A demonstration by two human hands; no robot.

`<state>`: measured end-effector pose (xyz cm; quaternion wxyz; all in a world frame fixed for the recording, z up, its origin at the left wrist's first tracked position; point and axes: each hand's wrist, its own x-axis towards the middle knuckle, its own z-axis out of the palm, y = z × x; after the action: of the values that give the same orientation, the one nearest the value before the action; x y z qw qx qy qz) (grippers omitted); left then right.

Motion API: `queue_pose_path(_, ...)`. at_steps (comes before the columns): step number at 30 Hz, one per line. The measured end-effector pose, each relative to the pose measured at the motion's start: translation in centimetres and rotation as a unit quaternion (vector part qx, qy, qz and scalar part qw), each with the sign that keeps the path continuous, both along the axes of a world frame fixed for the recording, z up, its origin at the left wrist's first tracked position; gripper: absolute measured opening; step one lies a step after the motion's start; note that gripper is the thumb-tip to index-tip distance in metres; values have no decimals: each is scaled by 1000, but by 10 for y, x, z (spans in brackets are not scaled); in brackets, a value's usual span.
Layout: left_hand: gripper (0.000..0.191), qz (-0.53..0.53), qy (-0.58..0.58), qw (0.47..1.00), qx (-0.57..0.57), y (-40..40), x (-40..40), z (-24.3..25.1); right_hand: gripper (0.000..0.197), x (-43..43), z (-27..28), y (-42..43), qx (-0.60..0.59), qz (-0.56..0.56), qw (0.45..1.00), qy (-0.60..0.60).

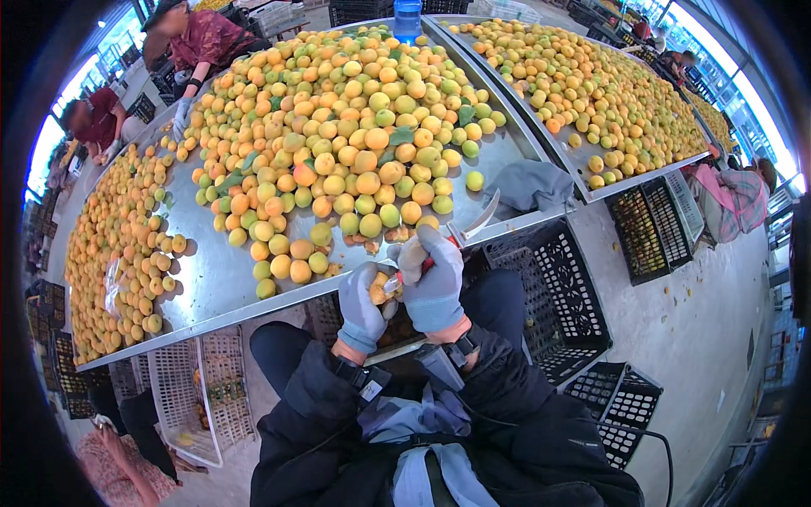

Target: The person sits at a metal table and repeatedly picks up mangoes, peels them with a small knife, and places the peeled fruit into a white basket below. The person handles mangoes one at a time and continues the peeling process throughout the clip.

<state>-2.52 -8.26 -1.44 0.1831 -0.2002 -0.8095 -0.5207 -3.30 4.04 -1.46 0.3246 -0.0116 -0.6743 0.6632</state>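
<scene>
My left hand, in a grey work glove, is closed around a yellow-orange apricot just past the near edge of a metal sorting table. In my gloved right hand is a red-handled tool with a curved blade that points up and away to the right. The tool's other end, partly hidden by my fingers, meets the fruit. Cut, brownish apricot pieces lie on the table right beyond my hands. Behind them rises a large heap of apricots, with some green leaves.
A grey cloth lies at the table's right corner. Black plastic crates stand on the floor to my right, white crates at left. A second fruit table adjoins. Across the table, a person reaches toward the fruit.
</scene>
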Motion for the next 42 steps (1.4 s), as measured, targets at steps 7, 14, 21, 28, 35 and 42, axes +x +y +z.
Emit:
queue_pose_path(7,31,-122,-316,911,235,-9,-12,-38,16,-7,-9,12,28,-60,997,-35)
queue_pose_path(14,55,-303,-420,585,624,-12,-12,-13,27,12,49,12,-362,96,926,-50)
queue_pose_path(21,41,-254,-352,608,664,11,-1,-9,19,5,16,-3,-412,81,906,-55)
queue_pose_path(28,31,-191,-347,622,675,12,-9,-19,23,10,40,21,-310,95,928,-184)
queue_pose_path(35,41,-119,-216,824,509,19,-24,4,33,15,12,12,42,134,925,-354)
queue_pose_path(42,44,-248,-337,765,490,-3,-19,-15,37,8,7,11,72,130,949,-279)
